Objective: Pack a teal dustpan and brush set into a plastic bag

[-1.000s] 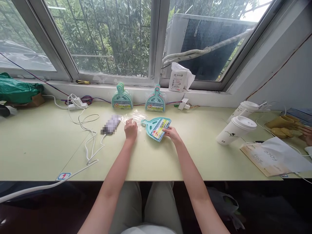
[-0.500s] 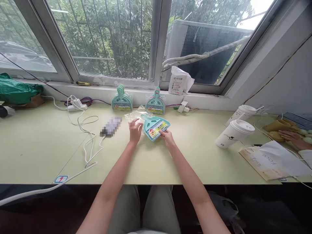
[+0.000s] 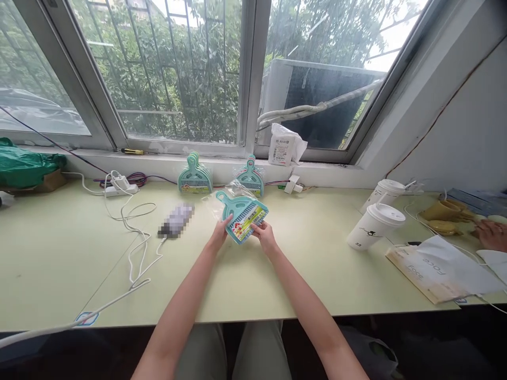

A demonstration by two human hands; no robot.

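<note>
Between my hands, over the middle of the table, is a mint-green dustpan [image 3: 234, 205] with a brush and a colourful label, tilted with its handle toward the upper left. My left hand [image 3: 220, 230] grips its left edge, thumb on the front. My right hand [image 3: 264, 235] pinches its lower right edge. Clear plastic wrap [image 3: 216, 207] shows around the handle. Behind it, a wrapped stack of dustpans [image 3: 250, 174] leans at the sill, partly hidden by the held one. Another wrapped stack [image 3: 194, 174] stands to its left.
A phone [image 3: 176, 219], blurred out, lies left with a white cable [image 3: 143, 248]. On the right are a lidded paper cup [image 3: 374, 227], a second cup [image 3: 383, 193] and a paper bag [image 3: 431, 269]. Another person's hand [image 3: 491, 234] rests at the far right. A power strip [image 3: 121, 186] sits near the window.
My left hand has gone from beside the dustpan to gripping its left edge. The dustpan is lifted and turned slightly, still in my right hand. The camera view has tilted up a little.
</note>
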